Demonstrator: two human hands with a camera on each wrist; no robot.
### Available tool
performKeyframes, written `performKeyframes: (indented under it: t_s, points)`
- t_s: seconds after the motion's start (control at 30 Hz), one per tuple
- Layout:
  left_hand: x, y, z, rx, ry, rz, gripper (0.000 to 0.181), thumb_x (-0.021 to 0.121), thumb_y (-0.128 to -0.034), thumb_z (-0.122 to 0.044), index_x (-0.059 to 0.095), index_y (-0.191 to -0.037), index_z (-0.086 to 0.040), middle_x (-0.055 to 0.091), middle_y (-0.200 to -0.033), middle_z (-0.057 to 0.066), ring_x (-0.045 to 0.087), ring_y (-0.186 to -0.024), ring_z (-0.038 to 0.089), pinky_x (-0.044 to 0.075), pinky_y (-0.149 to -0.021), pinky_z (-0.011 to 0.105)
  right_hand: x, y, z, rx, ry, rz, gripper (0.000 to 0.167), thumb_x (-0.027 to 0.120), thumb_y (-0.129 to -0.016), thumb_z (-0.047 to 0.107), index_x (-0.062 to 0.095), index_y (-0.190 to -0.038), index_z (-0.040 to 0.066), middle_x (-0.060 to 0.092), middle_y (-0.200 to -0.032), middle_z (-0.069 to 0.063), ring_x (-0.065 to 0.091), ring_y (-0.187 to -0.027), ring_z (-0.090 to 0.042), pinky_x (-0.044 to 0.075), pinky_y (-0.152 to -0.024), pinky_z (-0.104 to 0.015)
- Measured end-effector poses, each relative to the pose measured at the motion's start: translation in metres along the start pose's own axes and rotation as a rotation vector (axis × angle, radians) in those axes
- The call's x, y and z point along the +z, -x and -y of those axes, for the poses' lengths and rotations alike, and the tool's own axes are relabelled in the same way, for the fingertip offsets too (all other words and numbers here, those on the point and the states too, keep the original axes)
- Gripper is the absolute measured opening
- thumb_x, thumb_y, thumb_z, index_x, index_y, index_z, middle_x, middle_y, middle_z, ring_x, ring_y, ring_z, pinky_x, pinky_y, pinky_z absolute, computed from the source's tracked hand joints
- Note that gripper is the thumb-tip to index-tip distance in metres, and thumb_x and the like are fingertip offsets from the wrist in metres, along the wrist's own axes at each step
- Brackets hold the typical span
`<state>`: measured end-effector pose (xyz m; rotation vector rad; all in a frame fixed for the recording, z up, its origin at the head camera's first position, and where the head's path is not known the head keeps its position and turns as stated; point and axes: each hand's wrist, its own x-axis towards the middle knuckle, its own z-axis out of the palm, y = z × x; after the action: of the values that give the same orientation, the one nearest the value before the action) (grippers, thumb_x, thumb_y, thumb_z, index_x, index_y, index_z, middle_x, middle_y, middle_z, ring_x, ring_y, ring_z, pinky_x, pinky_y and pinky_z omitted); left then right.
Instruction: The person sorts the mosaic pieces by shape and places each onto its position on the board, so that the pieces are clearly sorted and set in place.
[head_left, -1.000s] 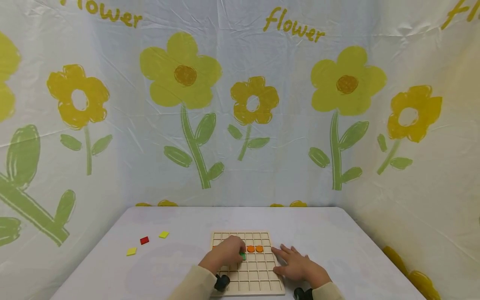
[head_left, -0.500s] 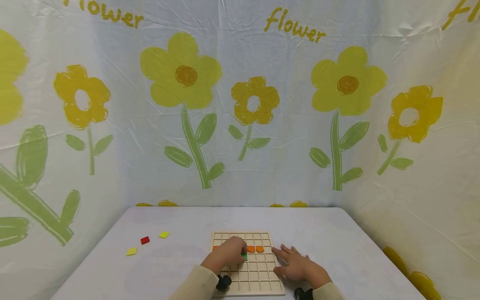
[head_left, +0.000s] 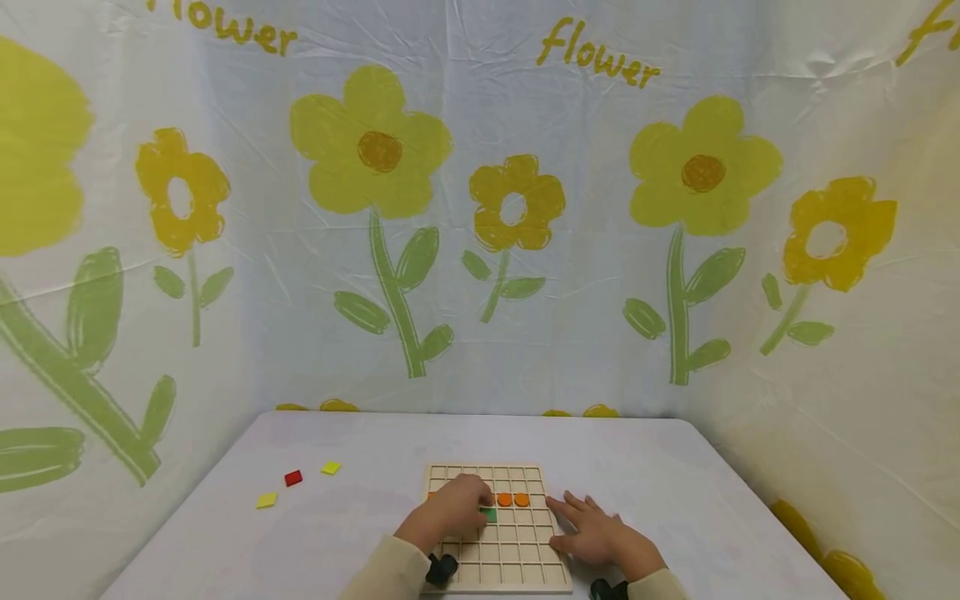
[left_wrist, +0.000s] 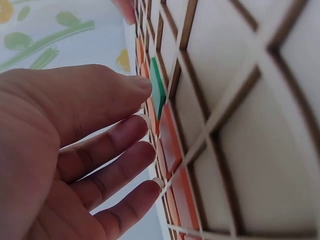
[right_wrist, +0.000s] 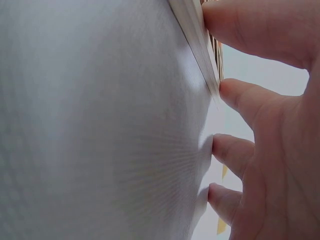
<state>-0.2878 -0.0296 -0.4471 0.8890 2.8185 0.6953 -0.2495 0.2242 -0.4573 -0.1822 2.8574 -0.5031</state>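
A wooden grid board (head_left: 517,575) lies on the table. My left hand (head_left: 453,507) is over its left half, beside a green square tile (head_left: 489,516). In the left wrist view the thumb tip is at the green tile (left_wrist: 158,89), and the other visible fingertips hover at the board, slightly bent; whether the thumb touches the tile is unclear. Red square tiles (left_wrist: 184,195) sit in cells beside the green one. Orange discs (head_left: 505,500) line the row beyond, partly hidden by my hand. My right hand (head_left: 596,532) rests spread, thumb and index finger touching the board's right edge.
On the table's left lie a red tile (head_left: 293,478) and two yellow tiles, one near (head_left: 266,500) and one farther back (head_left: 331,468). A white curtain (head_left: 585,350) printed with flowers stands behind the table and along both sides.
More of the green tile shows beside my left fingers, and it looks flatter in its cell. The left hand shifts only slightly; the right hand stays at the board's edge. The head view turns slightly.
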Motion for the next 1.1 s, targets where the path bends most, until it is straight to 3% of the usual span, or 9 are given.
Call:
performKeyframes:
  t_s: [0.07, 0.4, 0.53, 0.67, 1.1]
  points:
    - [-0.001, 0.002, 0.003, -0.015, 0.019, -0.007, 0.023, 0.066, -0.0853, -0.008, 0.073, -0.107, -0.010, 0.071, -0.105, 0.000, 0.066, -0.097, 0.014, 0.054, -0.078, 0.030, 0.000, 0.001, -0.001, 0.001, -0.001, -0.002, 0.069, 0.063, -0.084, 0.051, 0.045, -0.144, 0.023, 0.040, -0.152, -0.014, 0.027, -0.140, -0.051, 0.016, -0.100, -0.080]
    - [-0.008, 0.010, 0.027, -0.011, 0.056, -0.057, 0.020, 0.065, -0.0862, -0.011, 0.073, -0.105, -0.007, 0.070, -0.100, 0.001, 0.065, -0.093, 0.018, 0.054, -0.078, 0.035, 0.000, 0.002, -0.002, -0.018, -0.003, -0.006, 0.069, 0.064, -0.084, 0.050, 0.045, -0.144, 0.022, 0.040, -0.152, -0.015, 0.028, -0.139, -0.052, 0.017, -0.099, -0.081]
    - [-0.012, 0.013, 0.035, -0.049, 0.043, -0.063, 0.021, 0.066, -0.0861, -0.013, 0.071, -0.105, -0.008, 0.068, -0.100, 0.000, 0.063, -0.094, 0.019, 0.053, -0.081, 0.037, 0.000, 0.000, -0.002, 0.001, -0.002, 0.001, 0.069, 0.064, -0.084, 0.051, 0.045, -0.144, 0.023, 0.040, -0.152, -0.014, 0.028, -0.140, -0.052, 0.016, -0.099, -0.081]
    - [-0.017, 0.018, 0.042, -0.049, 0.038, -0.084, 0.022, 0.065, -0.0841, -0.010, 0.071, -0.105, -0.005, 0.068, -0.101, 0.004, 0.063, -0.097, 0.024, 0.053, -0.083, 0.041, 0.000, 0.000, -0.002, 0.008, -0.005, 0.004, 0.070, 0.064, -0.084, 0.052, 0.045, -0.145, 0.023, 0.040, -0.152, -0.014, 0.027, -0.140, -0.051, 0.016, -0.100, -0.080]
    - [-0.030, 0.036, 0.060, -0.200, 0.062, -0.127, 0.018, 0.066, -0.0859, -0.012, 0.068, -0.102, -0.005, 0.064, -0.101, 0.006, 0.061, -0.099, 0.027, 0.050, -0.089, 0.049, -0.002, 0.003, 0.002, 0.006, -0.011, 0.004, 0.069, 0.064, -0.084, 0.052, 0.046, -0.144, 0.023, 0.040, -0.152, -0.014, 0.027, -0.140, -0.052, 0.016, -0.099, -0.081]
